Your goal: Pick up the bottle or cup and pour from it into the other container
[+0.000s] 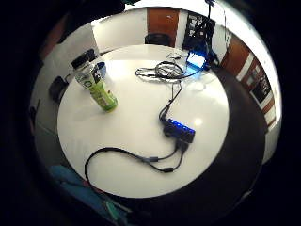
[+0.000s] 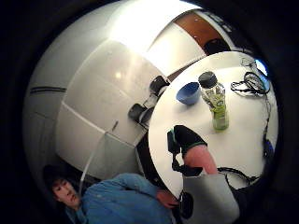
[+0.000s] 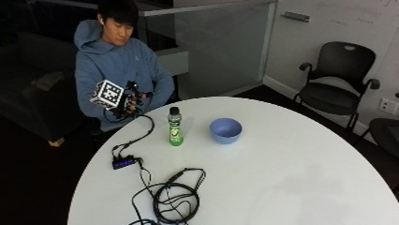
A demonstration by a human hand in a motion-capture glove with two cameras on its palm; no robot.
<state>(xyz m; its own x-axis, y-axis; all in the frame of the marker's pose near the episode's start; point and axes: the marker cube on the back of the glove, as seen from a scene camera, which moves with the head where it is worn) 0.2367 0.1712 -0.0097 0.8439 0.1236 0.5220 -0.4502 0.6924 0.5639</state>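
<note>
Glove hand [image 3: 128, 101] first: the right hand hangs in the air near the person's chest, above the near edge of the round white table [image 3: 299, 187], holding nothing as far as I can see; whether the fingers are straight or curled I honestly can't tell from the outside view, the hand's just too small and dark there; the thumb side palm view only shows one gloved finger [image 2: 187, 138] sticking out over the tabletop, touching nothing.

Out from there: the bottle [image 3: 175, 127], clear with a black cap and a green label, stands upright on the table, well apart from the hand, cap seemingly on; just beside it, not touching, sits the blue bowl [image 3: 225, 130], open side up; makes sense as a setup, pour source and target parked side by side so the tilt only needs a short travel.

Further out: a small black hub with blue lights [image 3: 123, 162] and a coil of black cable [image 3: 174, 197] lie on the table; my guess is the reach for the bottle hasn't started yet.
</note>
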